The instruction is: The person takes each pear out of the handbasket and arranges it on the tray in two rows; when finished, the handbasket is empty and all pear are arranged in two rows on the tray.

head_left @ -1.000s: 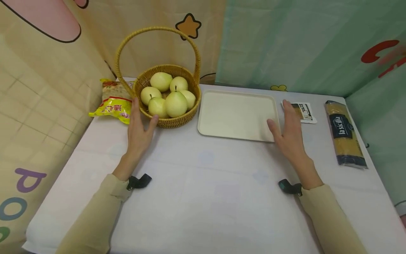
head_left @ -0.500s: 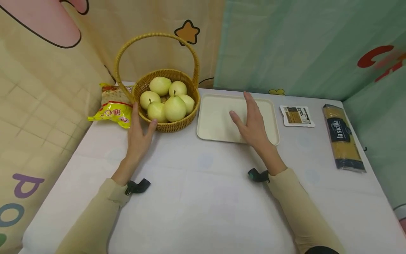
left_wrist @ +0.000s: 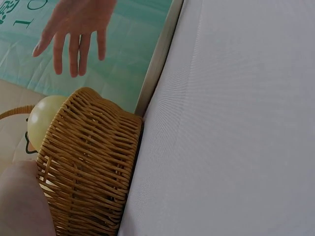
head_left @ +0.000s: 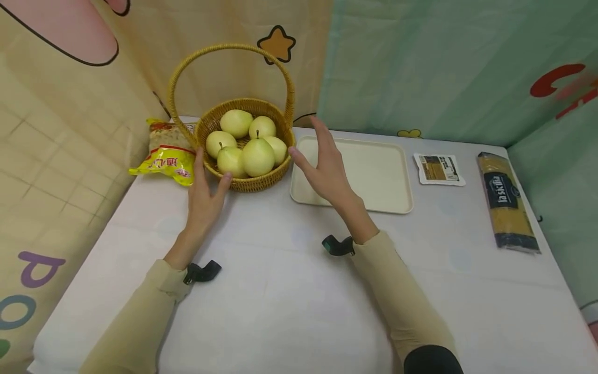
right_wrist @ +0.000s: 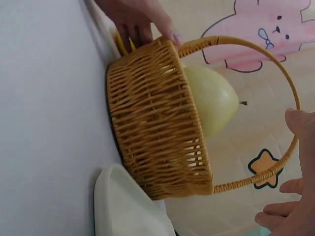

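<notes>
Wicker basket [head_left: 254, 184] of pears [head_left: 258, 157]: stands near back left corner of desk [head_left: 280, 291]. Touches rim with left hand [head_left: 203, 202], fingers straight, thumb apart; holds right hand [head_left: 328, 175], fingers spread, above tray [head_left: 374, 171].

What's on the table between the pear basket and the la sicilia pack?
Head view: the cream tray, then the small white-edged packet. The right hand hovers over the tray.
</notes>
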A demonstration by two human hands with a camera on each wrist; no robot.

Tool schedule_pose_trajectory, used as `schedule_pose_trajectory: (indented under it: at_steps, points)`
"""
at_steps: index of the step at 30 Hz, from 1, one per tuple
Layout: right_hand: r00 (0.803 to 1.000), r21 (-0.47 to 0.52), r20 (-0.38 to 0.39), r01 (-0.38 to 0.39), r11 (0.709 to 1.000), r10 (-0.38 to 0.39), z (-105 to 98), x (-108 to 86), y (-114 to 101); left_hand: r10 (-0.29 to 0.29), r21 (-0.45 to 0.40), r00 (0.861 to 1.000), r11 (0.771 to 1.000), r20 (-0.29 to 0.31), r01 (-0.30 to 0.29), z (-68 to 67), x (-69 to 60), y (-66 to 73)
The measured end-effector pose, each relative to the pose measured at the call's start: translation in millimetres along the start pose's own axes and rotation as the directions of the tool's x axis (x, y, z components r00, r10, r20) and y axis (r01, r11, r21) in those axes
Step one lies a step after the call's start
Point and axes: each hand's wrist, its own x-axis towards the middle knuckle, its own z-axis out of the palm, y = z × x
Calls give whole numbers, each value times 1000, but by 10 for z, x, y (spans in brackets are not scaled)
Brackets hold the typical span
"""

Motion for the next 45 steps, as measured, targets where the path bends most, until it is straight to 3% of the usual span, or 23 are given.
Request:
schedule_pose_trajectory:
  at_steps: [8,17,21,26,31,37,45]
  points:
    - [999,90,48,-11,996,7,228,111,-326,10,-29,1000,1000,-10,-10,-3,-6,-12]
    - [999,178,0,-40,983,41,396,67,-258,13,-28,1000,1000,2,-13,87,-51,-40]
    - [1000,223,-18,27,974,-23,505,69,-242,25,-37,1000,999,-3,-25,99,-32,-26]
    - [996,128,-30,82,988,-79,630,21,-222,20,-50,1000,999,18,-19,163,-10,-14]
    - [998,39,-18,57,998,-56,686,10,-193,27,-45,999,999,24,-26,193,-24,5]
    - [998,14,5,62,998,-62,721,72,-228,27,-48,1000,998,8,-26,115,-13,-1]
    - [993,62,-102,68,996,-62,838,95,-286,38,-39,999,999,-7,-38,14,-10,-21]
